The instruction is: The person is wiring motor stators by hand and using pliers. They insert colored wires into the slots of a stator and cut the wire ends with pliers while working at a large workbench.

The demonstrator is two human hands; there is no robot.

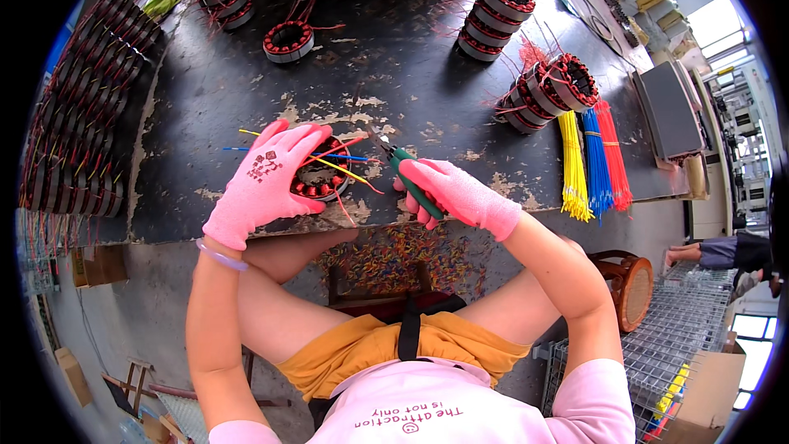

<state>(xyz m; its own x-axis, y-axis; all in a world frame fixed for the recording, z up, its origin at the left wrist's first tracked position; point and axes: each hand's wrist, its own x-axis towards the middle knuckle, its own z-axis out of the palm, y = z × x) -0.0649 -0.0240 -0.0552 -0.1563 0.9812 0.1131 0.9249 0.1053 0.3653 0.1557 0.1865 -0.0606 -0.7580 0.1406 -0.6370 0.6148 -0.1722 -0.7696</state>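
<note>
My left hand (265,174), in a pink glove, is closed round the left side of a ring-shaped motor stator (331,187) with red windings, lying near the table's front edge. Red, blue and yellow wires (349,171) cross the stator's top and stick out past both sides of my fingers. In my right hand (464,195), also gloved in pink, is a pair of wire cutters (403,158) with green handles. Their jaws point up and left, just right of the stator, close to the wire ends. The palm-side fingers of my left hand are partly hidden.
A single stator (288,41) stands farther back, with stacked stators (496,18) and a tilted stack (551,92) at the right. Bundles of yellow (574,168), blue (598,166) and red wires (613,156) lie beside it. More stators (90,115) line the left.
</note>
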